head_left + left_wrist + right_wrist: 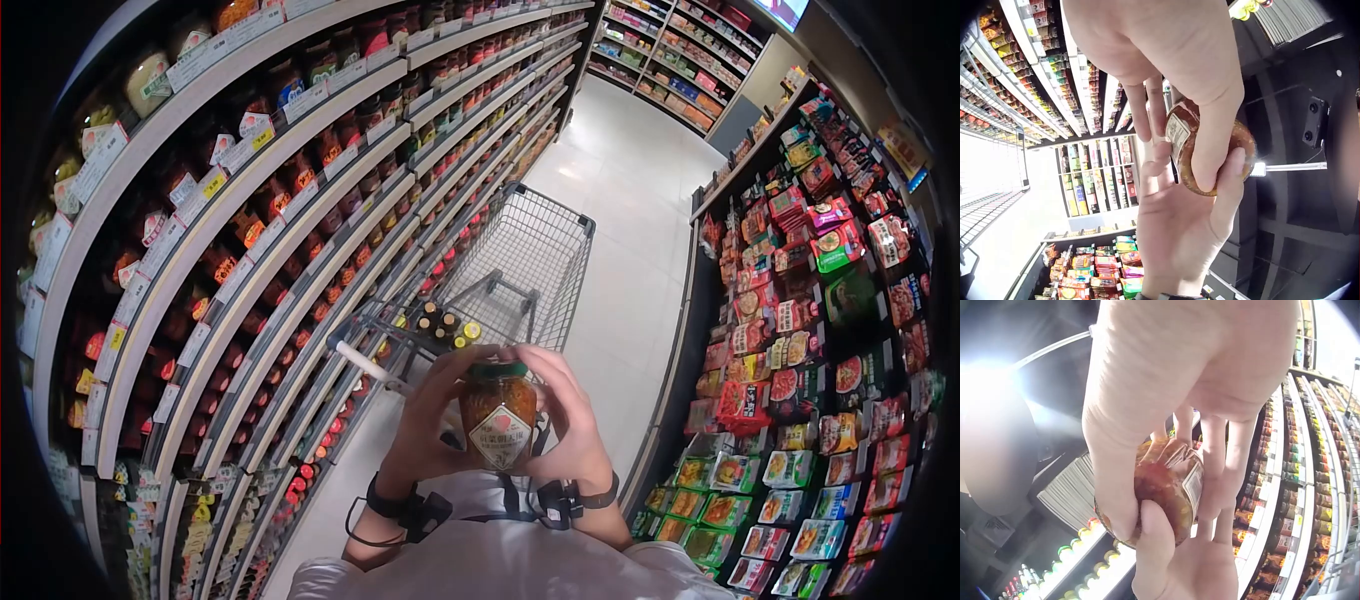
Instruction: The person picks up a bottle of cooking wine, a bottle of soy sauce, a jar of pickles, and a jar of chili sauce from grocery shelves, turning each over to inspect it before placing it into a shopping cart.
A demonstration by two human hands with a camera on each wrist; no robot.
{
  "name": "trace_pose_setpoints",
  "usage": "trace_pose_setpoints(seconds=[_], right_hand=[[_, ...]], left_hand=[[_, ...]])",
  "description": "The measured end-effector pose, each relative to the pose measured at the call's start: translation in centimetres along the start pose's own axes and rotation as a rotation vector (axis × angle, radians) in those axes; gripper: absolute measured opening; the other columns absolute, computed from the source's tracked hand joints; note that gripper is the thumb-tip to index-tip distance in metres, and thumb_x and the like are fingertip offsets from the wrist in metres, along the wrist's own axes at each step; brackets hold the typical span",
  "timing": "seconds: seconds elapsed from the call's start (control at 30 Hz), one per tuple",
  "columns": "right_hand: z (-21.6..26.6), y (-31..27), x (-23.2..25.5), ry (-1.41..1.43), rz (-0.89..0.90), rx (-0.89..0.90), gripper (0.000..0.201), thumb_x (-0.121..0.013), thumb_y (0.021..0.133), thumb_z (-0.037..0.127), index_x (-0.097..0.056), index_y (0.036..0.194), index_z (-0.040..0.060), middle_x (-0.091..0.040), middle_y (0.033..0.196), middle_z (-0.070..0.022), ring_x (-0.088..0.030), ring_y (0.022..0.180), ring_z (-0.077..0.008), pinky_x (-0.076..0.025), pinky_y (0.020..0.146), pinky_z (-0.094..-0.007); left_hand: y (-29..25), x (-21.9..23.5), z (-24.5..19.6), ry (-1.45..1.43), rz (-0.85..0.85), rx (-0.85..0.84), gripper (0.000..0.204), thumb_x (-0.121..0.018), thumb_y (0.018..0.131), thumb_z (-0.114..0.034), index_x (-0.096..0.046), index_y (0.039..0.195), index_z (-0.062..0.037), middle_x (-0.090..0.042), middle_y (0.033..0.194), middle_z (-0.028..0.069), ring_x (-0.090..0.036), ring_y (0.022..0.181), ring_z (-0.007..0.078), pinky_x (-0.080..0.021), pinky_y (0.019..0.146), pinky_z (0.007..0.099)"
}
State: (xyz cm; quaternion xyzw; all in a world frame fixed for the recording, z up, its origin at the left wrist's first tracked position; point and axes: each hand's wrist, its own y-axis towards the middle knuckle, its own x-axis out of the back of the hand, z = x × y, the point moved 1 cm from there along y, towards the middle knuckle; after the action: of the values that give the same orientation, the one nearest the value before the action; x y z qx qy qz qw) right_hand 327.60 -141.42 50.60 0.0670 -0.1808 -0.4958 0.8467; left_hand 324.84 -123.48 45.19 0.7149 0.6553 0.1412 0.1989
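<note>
A glass jar (503,425) of orange-brown food, with a green lid and a white diamond label, is held upright in front of the chest. My left hand (428,412) grips it from the left, fingers curled around the lid and thumb low on the glass. From the other side my right hand (575,415) holds it the same way. Both thumbs press the bottom of the jar (1200,147) in the left wrist view. The right wrist view shows the jar (1166,487) between both hands, its pale label partly covered by fingers.
Ahead stands a wire shopping cart (535,245) with several dark- and yellow-capped bottles (440,325) near its handle (365,362). Long shelves of jars (270,200) line the left. A display of packaged food (790,370) runs along the right, beside the pale floor (640,220).
</note>
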Motion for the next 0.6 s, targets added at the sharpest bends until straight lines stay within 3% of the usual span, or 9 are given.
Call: trace_pose_setpoints(seconds=[0.2, 0.3, 0.4, 0.43, 0.6], right_hand=[[-0.5, 0.5, -0.2, -0.044, 0.013, 0.045, 0.103, -0.088, 0.05, -0.003, -0.044, 0.143, 0.0034, -0.045, 0.142, -0.0184, -0.053, 0.128, -0.0294, -0.051, 0.098, -0.0378], [-1.0, 0.8, -0.1, 0.039, 0.057, -0.001, 0.106, -0.087, 0.049, -0.002, -0.042, 0.145, 0.0048, -0.044, 0.144, -0.019, -0.05, 0.131, -0.0328, -0.047, 0.103, -0.0404], [-0.3, 2.1, -0.4, -0.211, 0.065, 0.139, 0.109, -0.086, 0.048, -0.002, -0.039, 0.147, 0.0064, -0.042, 0.146, -0.0189, -0.046, 0.133, -0.0366, -0.041, 0.109, -0.0442], [-0.9, 2.1, -0.6, -0.156, 0.049, 0.158, 0.112, -0.085, 0.047, -0.001, -0.036, 0.148, 0.0069, -0.044, 0.145, -0.0192, -0.044, 0.134, -0.0392, -0.037, 0.111, -0.0466], [-1.5, 2.4, -0.5, -0.215, 0.056, 0.167, 0.109, -0.086, 0.051, -0.002, -0.037, 0.148, 0.0124, -0.057, 0.132, -0.02, -0.053, 0.126, -0.0362, -0.041, 0.106, -0.0437]], left_hand=[[0.2, 0.9, -0.5, 0.058, -0.015, 0.026, 0.098, -0.09, 0.06, -0.014, -0.043, 0.145, -0.0039, -0.051, 0.14, 0.017, -0.052, 0.128, 0.0315, -0.05, 0.101, 0.0415], [0.0, 1.6, -1.0, 0.316, 0.011, 0.006, 0.106, -0.093, 0.057, -0.012, -0.038, 0.147, -0.0039, -0.05, 0.141, 0.0181, -0.054, 0.126, 0.03, -0.049, 0.101, 0.0408], [-0.2, 2.1, -0.9, 0.356, -0.062, -0.018, 0.094, -0.086, 0.057, -0.011, -0.046, 0.142, -0.0024, -0.054, 0.137, 0.0184, -0.054, 0.126, 0.0347, -0.047, 0.103, 0.0427], [-0.3, 2.2, -0.8, 0.372, -0.07, -0.006, 0.095, -0.085, 0.056, -0.01, -0.046, 0.142, -0.0024, -0.054, 0.137, 0.0183, -0.054, 0.125, 0.0349, -0.047, 0.103, 0.0429], [-0.3, 2.6, -0.2, 0.419, -0.063, 0.034, 0.096, -0.084, 0.055, -0.009, -0.045, 0.142, -0.0025, -0.054, 0.137, 0.0177, -0.054, 0.124, 0.0356, -0.046, 0.104, 0.0433]])
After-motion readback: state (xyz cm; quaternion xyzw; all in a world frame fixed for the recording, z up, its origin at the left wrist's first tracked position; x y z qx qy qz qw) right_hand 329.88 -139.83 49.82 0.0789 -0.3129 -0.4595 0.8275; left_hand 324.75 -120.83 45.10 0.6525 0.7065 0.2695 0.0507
